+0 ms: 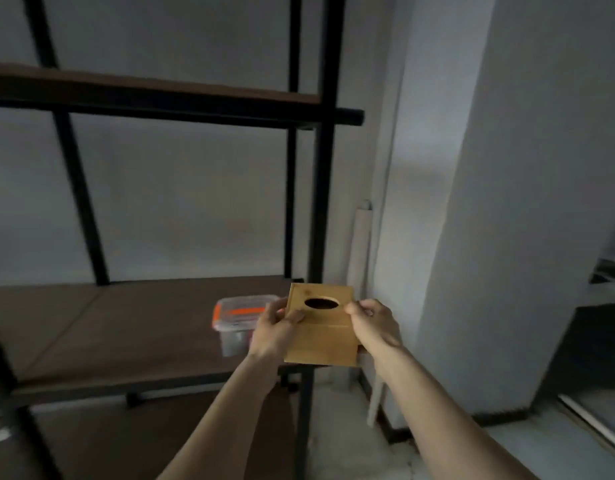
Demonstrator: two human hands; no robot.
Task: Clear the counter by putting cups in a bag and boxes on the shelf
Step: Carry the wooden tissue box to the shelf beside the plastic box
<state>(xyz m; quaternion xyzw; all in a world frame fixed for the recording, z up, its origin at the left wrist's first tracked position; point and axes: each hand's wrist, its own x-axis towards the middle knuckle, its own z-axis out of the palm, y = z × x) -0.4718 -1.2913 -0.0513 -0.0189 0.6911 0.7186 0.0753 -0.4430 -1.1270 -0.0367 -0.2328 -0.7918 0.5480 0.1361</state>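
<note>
Head view, left hand (276, 332) and right hand (373, 323) each in closed grip on wooden box (321, 336), above shelf (126, 327)

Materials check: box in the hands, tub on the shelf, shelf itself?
Box: looks like light wood or bamboo, matte, flat panels with an oval cut-out on top. Tub: clear plastic, see-through walls, orange trim on the lid. Shelf board: dark brown, wood-look, possibly laminate; the frame is black, probably painted metal. The picture is dim and blurred, so the finishes are uncertain.
</note>
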